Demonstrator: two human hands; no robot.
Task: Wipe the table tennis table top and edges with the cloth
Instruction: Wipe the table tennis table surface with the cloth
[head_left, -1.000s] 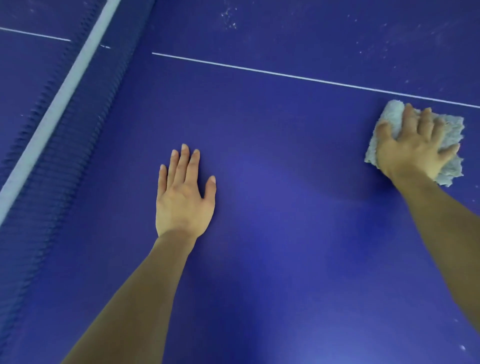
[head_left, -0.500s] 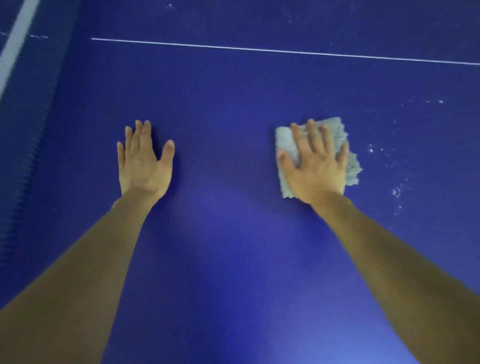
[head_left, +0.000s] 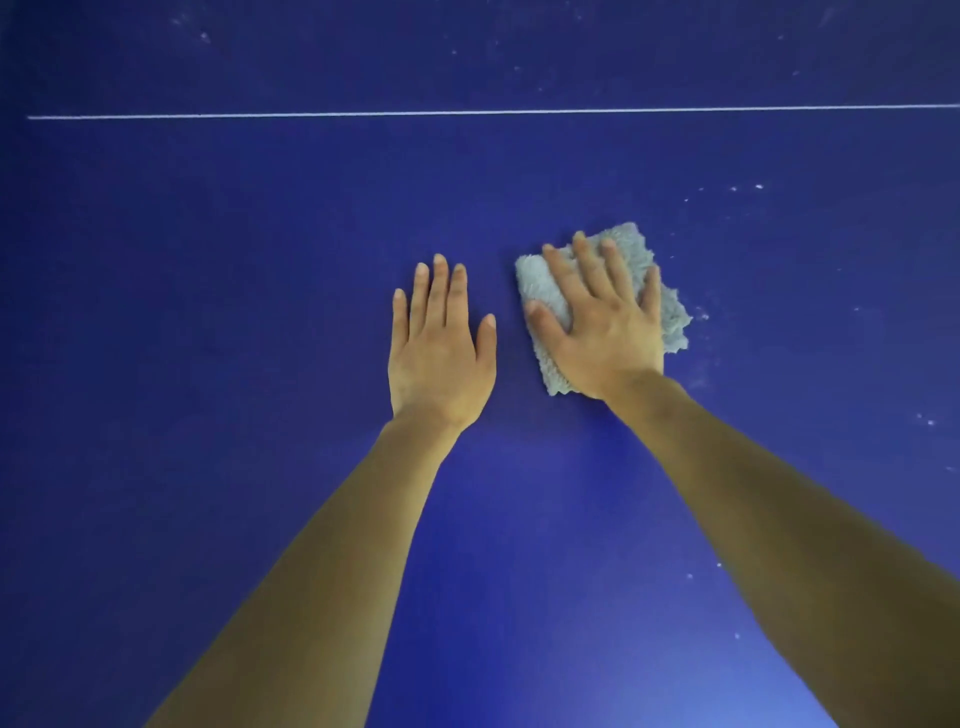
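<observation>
Over the last 1 second the right hand has swept the cloth leftward across the blue table top, from well out on the right to just beside the left hand, and the net has gone out of view. The left hand lies palm-down on the bare surface, fingers straight and close together, thumb a little apart, holding nothing and seemingly bracing the body. A narrow strip of table separates its thumb from the cloth, so the 2 are near but not touching. The cloth, a folded pale-grey fluffy pad, lies flat under the right hand, whose spread, straight fingers press it down rather than grip it; the thumb sits at its left edge. The pad looks nearly square, perhaps slightly longer along the fingers, pointing away from the person and tilted a little rightward. Its frayed side pokes out right of the little finger. White specks dot the surface to the right of the cloth, and more lie beyond the white line, so the next stroke probably heads back rightward or farther away. No table edges are in view.
</observation>
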